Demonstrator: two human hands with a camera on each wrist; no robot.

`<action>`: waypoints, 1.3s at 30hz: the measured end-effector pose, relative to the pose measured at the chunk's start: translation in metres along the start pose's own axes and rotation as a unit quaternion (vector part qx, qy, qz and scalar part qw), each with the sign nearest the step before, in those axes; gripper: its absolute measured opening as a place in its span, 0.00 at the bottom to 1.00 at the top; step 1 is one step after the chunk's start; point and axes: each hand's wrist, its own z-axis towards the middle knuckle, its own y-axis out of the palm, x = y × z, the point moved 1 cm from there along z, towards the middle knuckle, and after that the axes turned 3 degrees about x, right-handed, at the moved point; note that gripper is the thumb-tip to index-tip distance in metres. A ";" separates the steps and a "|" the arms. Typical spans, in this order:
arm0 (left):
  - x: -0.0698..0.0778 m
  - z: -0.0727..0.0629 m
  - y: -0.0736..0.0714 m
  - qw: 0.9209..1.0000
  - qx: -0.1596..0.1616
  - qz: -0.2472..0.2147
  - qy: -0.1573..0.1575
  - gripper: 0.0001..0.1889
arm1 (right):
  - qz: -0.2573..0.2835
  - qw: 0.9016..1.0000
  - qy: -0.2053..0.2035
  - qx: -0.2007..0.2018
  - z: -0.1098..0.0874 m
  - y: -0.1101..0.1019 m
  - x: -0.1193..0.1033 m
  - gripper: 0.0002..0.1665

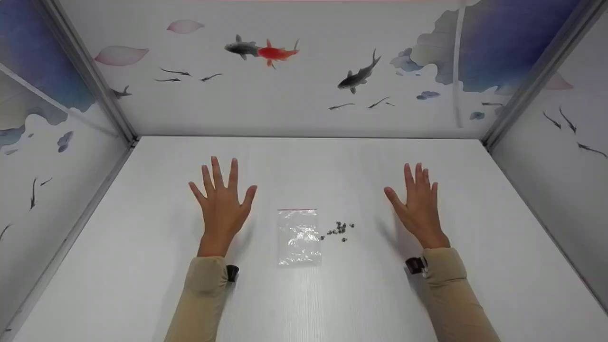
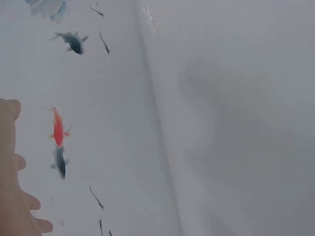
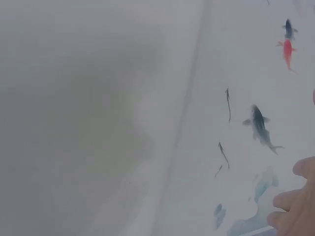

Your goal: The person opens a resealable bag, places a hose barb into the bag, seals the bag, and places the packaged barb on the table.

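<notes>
Clear plastic bag is lying flat on the white counter, between the person's left hand and right hand, nearer the left. Being thin and light, it could be sliding or creasing at a careless brush. Just beside its right edge, small metal pieces are sitting in a loose scatter, the closest seeming to touch the bag or nearly so. A sweeping hand could be sending them rolling away or slipping under the plastic, and their tininess could be making a pinch miss. Both hands are spreading out, palms down, seemingly hovering; each grip is standing apart, holding nothing.

From its near end, the bag is showing wrinkles and bright glare; along its far edge, a thin red line is running. It seems to be containing nothing, and whether that edge is sealed is staying unclear. Farthest off, a printed red fish is decorating the pale back wall.
</notes>
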 end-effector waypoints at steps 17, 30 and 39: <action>0.021 -0.027 -0.009 0.955 -0.183 -0.150 0.180 0.34 | 0.041 0.955 -0.161 -0.245 0.020 0.006 -0.052 0.36; 0.041 -0.063 0.000 0.872 -0.389 -0.108 0.276 0.32 | -0.052 0.910 -0.219 -0.349 0.018 0.042 -0.076 0.32; 0.050 -0.071 0.006 0.850 -0.433 -0.071 0.290 0.30 | -0.065 0.891 -0.235 -0.383 0.016 0.062 -0.092 0.31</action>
